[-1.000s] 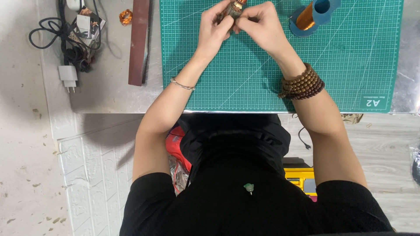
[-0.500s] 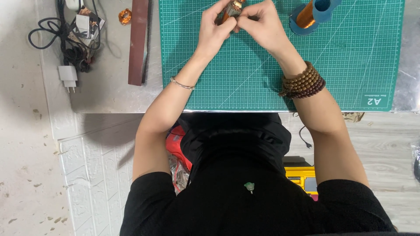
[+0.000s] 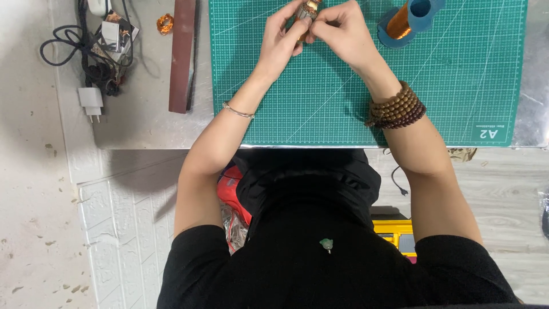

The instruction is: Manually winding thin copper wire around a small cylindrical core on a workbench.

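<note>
both hands pinch one small piece at the far edge of the green cutting mat (image 3: 343, 109): my left hand (image 3: 281, 40) cups it from the left, my right hand (image 3: 343, 35) closes on it from the right, fingertips meeting over a small copper-and-metal part (image 3: 309, 10) held just above the mat. most of it is hidden by my fingers, so i cannot tell its exact shape. i judge the grip to be narrow and tight, and that is the risk: a piece this small and smooth could twist out and drop onto the mat, or roll off the far side. the spool of copper wire (image 3: 400, 23) on its blue holder lies just to the right, and thin wire could snag or kink if my wooden bead bracelet (image 3: 397, 107) catches it. far left lie a brown strip (image 3: 183, 54) and tangled black cables (image 3: 97, 51).
</note>
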